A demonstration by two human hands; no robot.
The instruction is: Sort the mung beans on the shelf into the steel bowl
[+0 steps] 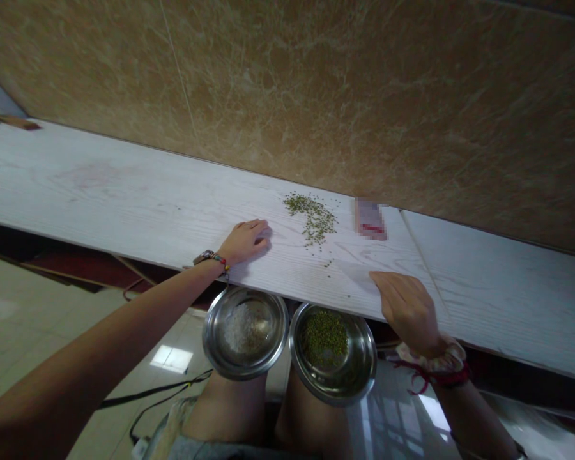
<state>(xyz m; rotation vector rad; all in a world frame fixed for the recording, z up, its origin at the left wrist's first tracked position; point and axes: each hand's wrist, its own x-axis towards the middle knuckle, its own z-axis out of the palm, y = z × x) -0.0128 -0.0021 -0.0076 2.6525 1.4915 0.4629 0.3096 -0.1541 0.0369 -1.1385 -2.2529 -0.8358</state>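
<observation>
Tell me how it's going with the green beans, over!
Left hand flat on counter, right hand near its front edge. Green beans scattered loose, more in right bowl. Left hand's path looks clear.

Left hand [243, 242] flat, right hand [406, 306] loosely curled

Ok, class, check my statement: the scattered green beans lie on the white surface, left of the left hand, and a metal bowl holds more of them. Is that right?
Not quite: the head view shows the scattered green beans to the right of the left hand. They do lie on the white surface, and a metal bowl holds more of them.
</observation>
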